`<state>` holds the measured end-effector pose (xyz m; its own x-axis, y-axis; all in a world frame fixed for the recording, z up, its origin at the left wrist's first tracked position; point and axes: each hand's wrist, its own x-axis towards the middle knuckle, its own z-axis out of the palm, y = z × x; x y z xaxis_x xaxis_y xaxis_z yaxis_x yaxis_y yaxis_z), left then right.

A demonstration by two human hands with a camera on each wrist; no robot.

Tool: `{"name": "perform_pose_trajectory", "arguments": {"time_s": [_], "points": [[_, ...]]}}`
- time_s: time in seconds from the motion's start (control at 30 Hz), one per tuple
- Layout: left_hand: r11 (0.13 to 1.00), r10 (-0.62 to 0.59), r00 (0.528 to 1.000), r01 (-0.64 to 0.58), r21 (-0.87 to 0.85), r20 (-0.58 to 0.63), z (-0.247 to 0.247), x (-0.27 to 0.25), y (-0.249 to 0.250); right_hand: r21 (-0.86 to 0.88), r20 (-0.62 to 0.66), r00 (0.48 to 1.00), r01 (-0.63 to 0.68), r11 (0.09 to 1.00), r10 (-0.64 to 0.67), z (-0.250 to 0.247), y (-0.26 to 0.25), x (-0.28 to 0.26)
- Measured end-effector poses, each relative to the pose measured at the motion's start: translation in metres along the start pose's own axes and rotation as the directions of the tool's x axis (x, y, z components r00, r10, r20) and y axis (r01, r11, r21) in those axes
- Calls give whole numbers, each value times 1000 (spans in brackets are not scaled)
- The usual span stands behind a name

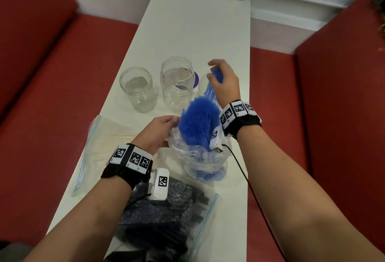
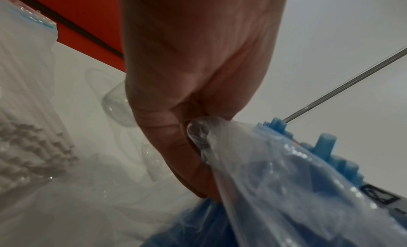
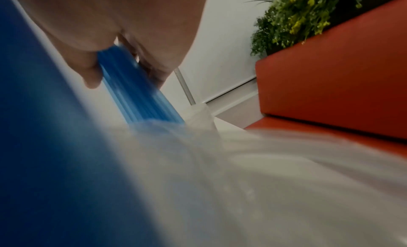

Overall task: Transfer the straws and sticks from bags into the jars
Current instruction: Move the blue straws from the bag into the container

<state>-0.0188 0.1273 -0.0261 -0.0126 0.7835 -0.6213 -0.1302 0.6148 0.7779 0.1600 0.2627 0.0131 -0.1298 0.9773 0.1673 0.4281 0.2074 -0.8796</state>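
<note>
A clear plastic bag (image 1: 200, 157) full of blue straws (image 1: 198, 120) stands upright in the middle of the white table (image 1: 193, 32). My left hand (image 1: 160, 130) pinches the bag's rim (image 2: 198, 134) on its left side. My right hand (image 1: 223, 82) grips a small bunch of blue straws (image 1: 215, 80) lifted above the bag; the same bunch of straws (image 3: 136, 90) shows between its fingers in the right wrist view. Two empty glass jars, a smaller jar (image 1: 136, 88) and a taller jar (image 1: 177, 82), stand just beyond the bag, left of my right hand.
A zip bag of dark sticks (image 1: 166, 220) lies near the table's front edge. A bag of white straws (image 1: 104, 136) lies flat at the left; these white straws (image 2: 26, 137) show in the left wrist view. A purple lid (image 1: 195, 80) sits behind the taller jar. Red seats (image 1: 333, 95) flank the table.
</note>
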Motion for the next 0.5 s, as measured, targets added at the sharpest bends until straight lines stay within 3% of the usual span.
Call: {"name": "perform_pose_trajectory", "arguments": {"time_s": [0.07, 0.23, 0.3, 0.37, 0.5], "points": [[1000, 1, 1000, -1, 5, 6, 1, -1, -1, -139, 78, 997, 25, 990, -14, 1, 4, -4], [1000, 5, 1000, -5, 22, 0, 2, -5, -1, -178, 153, 988, 63, 982, -35, -8, -5, 0], [1000, 6, 1000, -6, 24, -3, 1, -7, -1, -298, 308, 949, 26, 954, 71, -13, -11, 1], [999, 11, 1000, -11, 34, -2, 1, -10, -1, -400, 382, 908, -4, 917, 170, -20, -19, -1], [998, 21, 1000, -21, 55, 6, 0, -16, -1, -227, 176, 984, 48, 973, -8, -39, -40, -14]]}}
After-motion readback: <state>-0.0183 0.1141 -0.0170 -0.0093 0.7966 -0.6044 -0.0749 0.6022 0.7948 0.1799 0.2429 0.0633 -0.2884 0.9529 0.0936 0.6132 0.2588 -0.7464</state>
